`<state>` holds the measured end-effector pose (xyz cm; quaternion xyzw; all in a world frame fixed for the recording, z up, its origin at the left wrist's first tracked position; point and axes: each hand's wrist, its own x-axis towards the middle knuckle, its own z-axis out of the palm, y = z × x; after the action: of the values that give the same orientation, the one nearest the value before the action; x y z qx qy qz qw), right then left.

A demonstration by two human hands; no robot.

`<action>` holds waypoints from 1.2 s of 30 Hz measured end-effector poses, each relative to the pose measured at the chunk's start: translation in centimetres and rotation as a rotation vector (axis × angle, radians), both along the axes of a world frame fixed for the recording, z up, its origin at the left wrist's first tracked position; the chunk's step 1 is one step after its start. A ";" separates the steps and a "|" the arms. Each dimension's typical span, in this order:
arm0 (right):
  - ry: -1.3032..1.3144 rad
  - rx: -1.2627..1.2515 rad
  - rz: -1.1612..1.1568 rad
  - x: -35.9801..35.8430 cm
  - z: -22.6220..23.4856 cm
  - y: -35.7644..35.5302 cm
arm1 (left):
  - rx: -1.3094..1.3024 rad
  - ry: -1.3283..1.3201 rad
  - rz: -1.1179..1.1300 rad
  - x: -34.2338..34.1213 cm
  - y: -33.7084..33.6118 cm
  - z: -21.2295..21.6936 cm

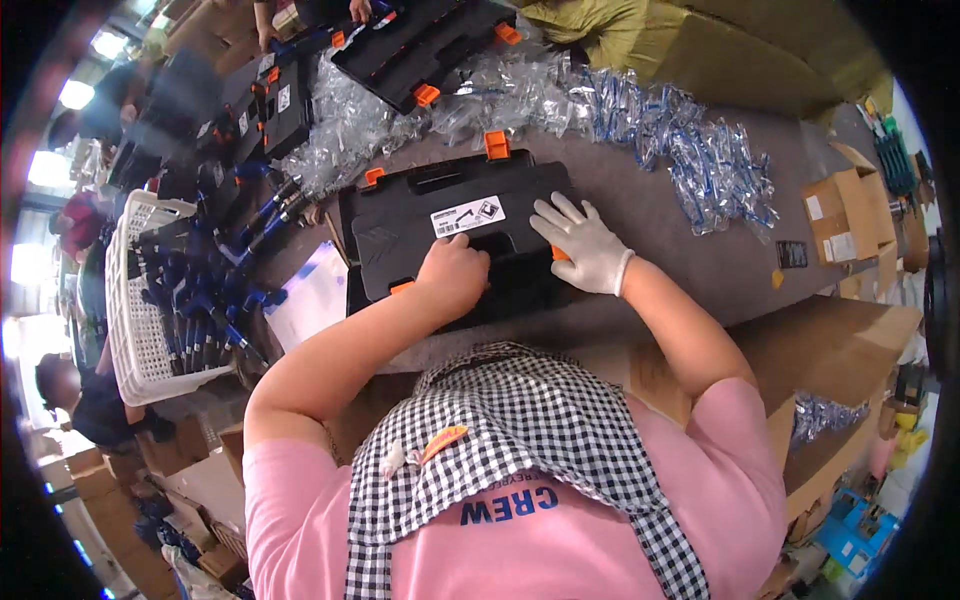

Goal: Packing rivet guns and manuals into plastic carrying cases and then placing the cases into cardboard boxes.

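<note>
A black plastic tool case [400,238] with orange latches lies flat on the table in front of me. It carries a white label [468,215] with a printed tool picture. My left hand [455,275], bare, rests on the lid just below the label with its fingers curled in; whatever they hold, if anything, is hidden. Over the case's right side my right hand [585,245], in a white glove, lies with fingers spread, next to an orange latch. Under the case shows another dark edge, partly covered by my arms.
A white plastic basket [128,300] of blue-and-black tools stands at the left. Clear plastic bags [715,175] with blue parts lie along the back, beside more black cases [405,60]. Cardboard boxes [840,215] stand at the right. Another person's hand [360,10] is at the far edge.
</note>
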<state>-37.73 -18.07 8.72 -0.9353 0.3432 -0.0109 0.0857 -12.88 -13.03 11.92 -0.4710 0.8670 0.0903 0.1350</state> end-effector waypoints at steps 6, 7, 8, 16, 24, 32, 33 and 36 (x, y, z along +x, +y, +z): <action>-0.332 0.119 0.073 -2.8 0.0 -2.0 | -0.036 -0.096 0.070 -1.1 -1.2 1.4; -0.335 0.104 0.081 -2.8 0.9 -2.3 | -0.064 -0.060 0.065 -0.6 -1.6 1.6; -0.411 0.098 0.116 -2.7 2.4 -2.4 | -0.094 -0.025 0.064 0.0 -2.1 2.3; -0.557 0.154 0.112 -0.7 6.3 -4.2 | 0.163 0.323 0.202 4.0 -3.5 9.8; -0.669 0.512 0.030 -0.1 3.2 -8.4 | 0.116 0.490 0.613 14.2 -1.1 8.4; -0.866 0.406 0.024 -0.2 -0.7 -7.7 | -0.091 0.980 0.549 14.6 0.2 2.0; -0.869 0.370 0.036 -0.2 -0.7 -7.7 | -0.097 1.004 0.548 14.7 0.2 1.6; -0.866 0.309 0.030 0.2 -0.3 -7.5 | -0.128 0.870 0.486 14.7 0.1 2.7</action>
<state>-37.55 -25.57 8.46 -0.8259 0.2596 -0.3481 0.3597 1.83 -12.95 14.63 -0.5854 0.7121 0.2536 -0.2932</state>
